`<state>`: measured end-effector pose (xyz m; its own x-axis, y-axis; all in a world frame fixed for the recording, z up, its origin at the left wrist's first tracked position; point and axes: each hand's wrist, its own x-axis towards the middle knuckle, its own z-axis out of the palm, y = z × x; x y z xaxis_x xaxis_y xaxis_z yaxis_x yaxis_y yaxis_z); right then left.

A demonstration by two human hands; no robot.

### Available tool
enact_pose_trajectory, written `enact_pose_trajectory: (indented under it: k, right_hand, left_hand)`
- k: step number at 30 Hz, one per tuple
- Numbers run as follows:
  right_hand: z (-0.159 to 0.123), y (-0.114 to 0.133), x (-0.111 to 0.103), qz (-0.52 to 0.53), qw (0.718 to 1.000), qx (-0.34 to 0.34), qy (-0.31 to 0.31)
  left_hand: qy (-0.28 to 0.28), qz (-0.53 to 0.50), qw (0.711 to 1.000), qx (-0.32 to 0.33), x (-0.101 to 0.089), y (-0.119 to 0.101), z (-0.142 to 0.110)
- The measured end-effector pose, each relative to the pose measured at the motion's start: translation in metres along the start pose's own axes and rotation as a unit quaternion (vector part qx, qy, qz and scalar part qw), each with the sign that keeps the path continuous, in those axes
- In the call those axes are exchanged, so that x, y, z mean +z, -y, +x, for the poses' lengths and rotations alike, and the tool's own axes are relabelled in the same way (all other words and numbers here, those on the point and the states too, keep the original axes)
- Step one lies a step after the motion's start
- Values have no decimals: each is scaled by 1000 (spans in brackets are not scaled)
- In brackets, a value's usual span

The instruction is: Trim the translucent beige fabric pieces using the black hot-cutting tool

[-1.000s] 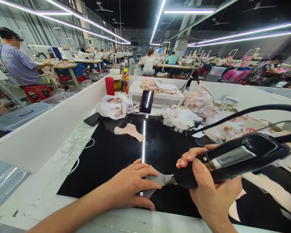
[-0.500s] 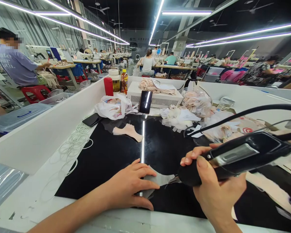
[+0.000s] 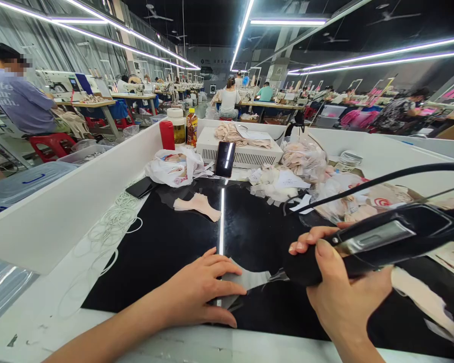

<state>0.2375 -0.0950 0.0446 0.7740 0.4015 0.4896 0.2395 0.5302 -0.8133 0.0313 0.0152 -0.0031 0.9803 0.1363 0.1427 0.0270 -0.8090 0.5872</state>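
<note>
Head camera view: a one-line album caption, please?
Left hand on a pale grey piece, right hand gripping a black corded tool.

1. The ceiling [image 3: 212,15] is dark, with long white strip lights [image 3: 287,22] running toward the far end and fans [image 3: 157,12] hanging among them.
2. Grey folded curtains [image 3: 56,43] cover the left side.
3. The far wall [image 3: 221,55] is grey; a pale pillar [image 3: 282,65] stands before it, right of centre.
4. Rows of tables [image 3: 268,106] line both sides, with white sewing machines [image 3: 60,83] on the left.
5. A red stool [image 3: 53,138] stands at left.
6. Pale floor [image 3: 203,107] shows between the rows.
7. Low white panels [image 3: 79,201] edge the near table.
</note>
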Motion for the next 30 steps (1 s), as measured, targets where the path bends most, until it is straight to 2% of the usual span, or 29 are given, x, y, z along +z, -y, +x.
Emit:
enact_pose_trajectory:
  k: [3,6,11,15,19,22,25,27,28,29,30]
  right_hand:
    - [-1,0,0,-14,1000,1,-3]
    - [0,-1,-1,-8,1000,4,-4]
    - [3,-2,-2,-16,1000,-5,2]
    - [7,0,-4,-38,999,-14,24]
    - [15,3,-11,-151,987,-42,35]
    - [18,3,-20,-191,975,-112,-14]
    - [13,2,-33,-149,953,-252,-83]
    - [7,-1,-40,-213,928,-306,-9]
    - [3,-5,-42,-263,904,-319,108]
    - [-2,-9,-41,-286,866,-342,227]
    - [-6,-15,-38,-287,841,-361,283]
  left_hand:
    - [-5,-4,1000,0,0,-1,0]
    - [-49,-26,998,-23,0,-1,-1]
    - [-157,-10,978,-138,5,1,1]
    - [-161,28,972,-169,9,3,5]
    - [-148,18,972,-181,10,3,9]
    - [-160,-10,969,-188,11,3,11]
    - [-178,-22,967,-183,11,2,11]
    - [-184,-34,966,-176,11,0,11]
    - [-185,-43,967,-172,11,-1,10]
    - [-185,-50,967,-171,10,-2,9]
    - [-182,-56,966,-174,9,-3,9]
